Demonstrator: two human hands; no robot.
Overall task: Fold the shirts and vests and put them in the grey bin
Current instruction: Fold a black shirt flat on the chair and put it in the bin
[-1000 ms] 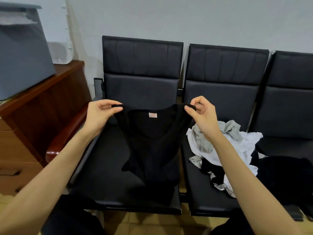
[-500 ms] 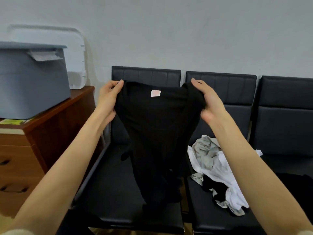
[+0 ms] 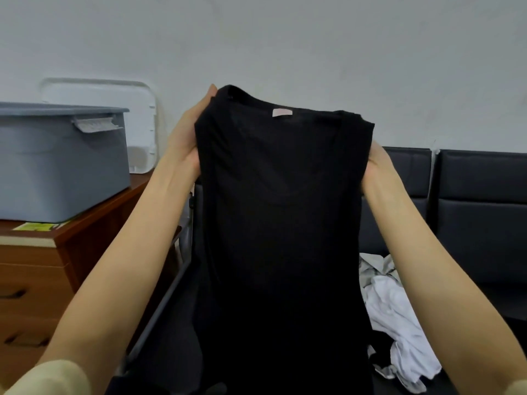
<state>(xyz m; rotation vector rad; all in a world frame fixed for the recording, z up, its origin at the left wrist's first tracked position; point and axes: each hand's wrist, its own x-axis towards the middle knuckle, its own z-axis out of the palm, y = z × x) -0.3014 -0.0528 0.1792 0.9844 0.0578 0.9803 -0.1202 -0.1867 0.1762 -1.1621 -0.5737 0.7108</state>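
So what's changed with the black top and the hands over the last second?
Both hands, left hand and right hand, raised the black top off the chair seat to hang in front of the camera, their grip unbroken. The clothes pile and grey bin stayed put.

One black shirt point(image 3: 281, 223), one grey bin point(image 3: 61, 163), one heap of clothes point(image 3: 396, 317), two hands, two visible black seats.
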